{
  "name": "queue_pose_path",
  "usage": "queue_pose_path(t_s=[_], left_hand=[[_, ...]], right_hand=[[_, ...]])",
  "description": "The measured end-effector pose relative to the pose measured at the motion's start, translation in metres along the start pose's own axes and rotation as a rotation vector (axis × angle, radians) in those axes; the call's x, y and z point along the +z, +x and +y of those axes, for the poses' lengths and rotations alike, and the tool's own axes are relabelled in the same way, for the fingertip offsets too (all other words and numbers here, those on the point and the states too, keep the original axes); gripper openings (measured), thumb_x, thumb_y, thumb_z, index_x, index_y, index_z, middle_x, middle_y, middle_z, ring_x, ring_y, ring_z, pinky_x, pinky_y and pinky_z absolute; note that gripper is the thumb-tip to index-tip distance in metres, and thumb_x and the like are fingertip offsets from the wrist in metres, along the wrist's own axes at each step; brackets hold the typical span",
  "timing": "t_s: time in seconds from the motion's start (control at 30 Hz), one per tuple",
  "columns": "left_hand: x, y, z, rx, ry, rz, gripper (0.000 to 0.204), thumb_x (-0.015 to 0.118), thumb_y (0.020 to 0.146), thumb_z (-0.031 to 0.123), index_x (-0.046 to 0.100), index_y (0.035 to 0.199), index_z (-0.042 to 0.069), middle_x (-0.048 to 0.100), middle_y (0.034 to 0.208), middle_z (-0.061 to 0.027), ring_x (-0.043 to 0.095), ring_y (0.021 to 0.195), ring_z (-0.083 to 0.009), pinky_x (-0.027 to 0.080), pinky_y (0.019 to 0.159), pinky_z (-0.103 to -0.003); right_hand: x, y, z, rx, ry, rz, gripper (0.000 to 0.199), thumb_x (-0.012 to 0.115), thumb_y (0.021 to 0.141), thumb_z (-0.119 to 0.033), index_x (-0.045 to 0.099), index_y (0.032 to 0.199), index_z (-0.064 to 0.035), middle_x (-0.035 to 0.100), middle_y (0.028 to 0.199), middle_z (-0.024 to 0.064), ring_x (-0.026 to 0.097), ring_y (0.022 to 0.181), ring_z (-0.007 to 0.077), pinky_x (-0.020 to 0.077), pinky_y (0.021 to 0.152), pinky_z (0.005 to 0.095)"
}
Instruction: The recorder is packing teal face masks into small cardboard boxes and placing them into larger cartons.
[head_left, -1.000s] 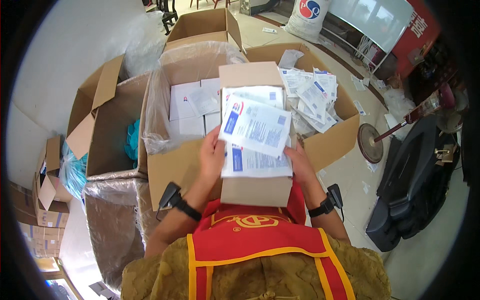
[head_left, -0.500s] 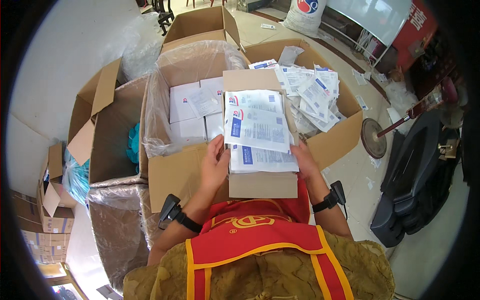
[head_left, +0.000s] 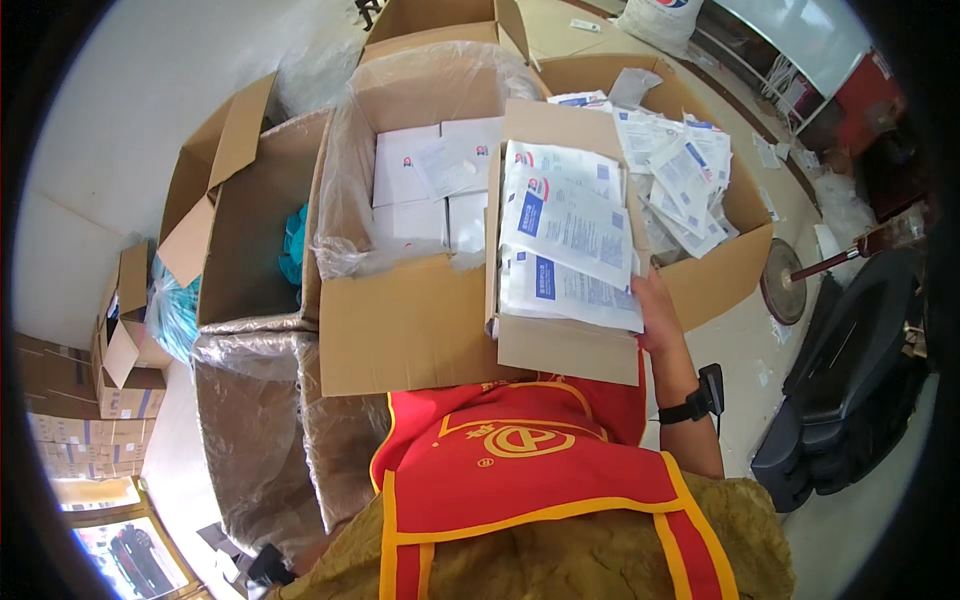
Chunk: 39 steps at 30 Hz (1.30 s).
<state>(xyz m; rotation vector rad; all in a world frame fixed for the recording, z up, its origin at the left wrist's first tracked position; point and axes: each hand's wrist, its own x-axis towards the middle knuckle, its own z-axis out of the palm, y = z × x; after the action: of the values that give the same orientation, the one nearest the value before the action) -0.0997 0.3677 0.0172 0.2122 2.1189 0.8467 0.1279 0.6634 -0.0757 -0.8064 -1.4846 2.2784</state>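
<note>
A narrow open cardboard box (head_left: 568, 350) rests in front of me, filled with white-and-blue flat packets (head_left: 570, 230) lying overlapped. My right hand (head_left: 657, 312) is closed on the right side of this box near its front corner, with the thumb by the packets' edge; its other fingers are partly hidden. At the lower left only my left forearm and its black wristband (head_left: 268, 568) show; the left hand itself is out of sight. Beyond the narrow box, a large carton (head_left: 435, 85) lined with clear plastic contains white boxes (head_left: 405, 165).
A carton (head_left: 720, 290) of loose packets stands at the right. To the left are a carton (head_left: 245, 240) with teal items and a plastic-wrapped carton (head_left: 250, 430). A round metal base (head_left: 785, 280) with a pole and a black padded chair (head_left: 850, 370) stand far right.
My left hand has let go of the narrow box and swung down to the lower left, out of view. My right hand stays on the box. The whole view has shifted.
</note>
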Motion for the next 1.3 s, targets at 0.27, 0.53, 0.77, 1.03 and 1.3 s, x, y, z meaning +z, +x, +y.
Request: queue_pose_path(t_s=[0.27, 0.53, 0.77, 1.03, 1.3], left_hand=[[0.002, -0.016, -0.050, -0.044, -0.042, -0.085, 0.011, 0.059, 0.088, 0.012, 0.059, 0.085, 0.002, 0.061, 0.069, -0.0031, 0.058, 0.068, -0.0104, 0.046, 0.064, -0.026], [-0.020, -0.013, -0.046, -0.083, -0.078, -0.116, 0.011, 0.059, 0.088, 0.012, 0.059, 0.085, 0.002, 0.061, 0.068, -0.0031, 0.058, 0.067, -0.0104, 0.046, 0.063, -0.026], [-0.055, 0.022, -0.038, -0.098, -0.110, -0.181, 0.011, 0.059, 0.088, 0.012, 0.059, 0.084, 0.002, 0.061, 0.068, -0.0030, 0.057, 0.067, -0.0104, 0.046, 0.063, -0.026], [-0.034, 0.008, -0.061, -0.103, -0.148, -0.258, 0.011, 0.059, 0.088, 0.012, 0.059, 0.083, 0.001, 0.061, 0.067, -0.0030, 0.057, 0.066, -0.0104, 0.046, 0.062, -0.026], [-0.036, 0.003, -0.066, -0.114, -0.146, -0.319, 0.011, 0.059, 0.088, 0.011, 0.059, 0.083, 0.001, 0.060, 0.066, -0.0029, 0.057, 0.065, -0.0103, 0.046, 0.062, -0.026]], right_hand=[[-0.003, 0.003, 0.002, 0.011, -0.012, -0.016, 0.050, 0.046, 0.088, -0.016, 0.037, 0.135, -0.0012, 0.054, 0.122, 0.0118, 0.057, 0.105, 0.0197, 0.0471, 0.087, 0.0316], [0.006, -0.007, -0.004, 0.036, 0.000, 0.019, 0.049, 0.048, 0.088, -0.017, 0.038, 0.134, -0.0017, 0.055, 0.122, 0.0112, 0.058, 0.105, 0.0193, 0.0469, 0.088, 0.0319], [0.011, -0.006, -0.006, 0.041, 0.038, 0.059, 0.043, 0.048, 0.088, -0.016, 0.044, 0.129, -0.0028, 0.057, 0.116, 0.0109, 0.058, 0.102, 0.0199, 0.0463, 0.085, 0.0318], [0.009, -0.006, -0.006, 0.042, 0.001, 0.048, 0.045, 0.047, 0.089, -0.018, 0.042, 0.132, -0.0035, 0.056, 0.120, 0.0100, 0.056, 0.106, 0.0200, 0.0458, 0.087, 0.0317], [0.019, -0.009, -0.010, 0.017, 0.004, 0.033, 0.048, 0.050, 0.090, -0.022, 0.041, 0.133, -0.0031, 0.055, 0.121, 0.0097, 0.056, 0.107, 0.0196, 0.0451, 0.088, 0.0309]])
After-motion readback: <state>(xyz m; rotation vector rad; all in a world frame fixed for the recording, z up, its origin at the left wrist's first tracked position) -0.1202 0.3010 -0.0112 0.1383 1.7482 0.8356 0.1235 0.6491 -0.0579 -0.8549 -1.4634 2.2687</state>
